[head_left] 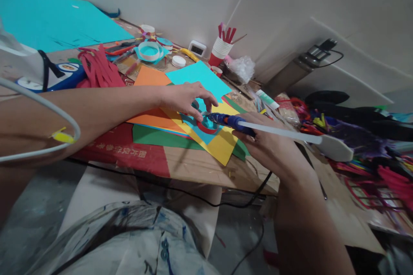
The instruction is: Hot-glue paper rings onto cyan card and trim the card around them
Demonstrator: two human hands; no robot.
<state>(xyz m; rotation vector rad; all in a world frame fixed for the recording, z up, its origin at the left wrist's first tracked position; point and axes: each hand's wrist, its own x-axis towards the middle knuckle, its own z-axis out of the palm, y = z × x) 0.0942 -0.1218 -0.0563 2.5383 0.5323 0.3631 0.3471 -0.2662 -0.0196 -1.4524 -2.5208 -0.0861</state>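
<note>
My right hand [263, 135] grips a blue glue gun [227, 120], with a long white glue stick [284, 131] reaching out of its back. The gun's nozzle points left, over a small red paper ring [206, 129] that lies on light-blue paper. Above this ring is my left hand [185, 99], its fingers curved and thumb apart from them; the thumb tip is close to the nozzle. Whether the thumb touches the ring I cannot tell. Under the ring lie a yellow sheet [226, 148], an orange sheet [151, 79] and a green sheet [155, 136].
Red strips [98, 68], a white round lid [178, 61], white rings [150, 51] and a cup stack [221, 49] stand around the work. A bottle [300, 64] is at the back right. A black cable [193, 197] hangs along the table's front edge.
</note>
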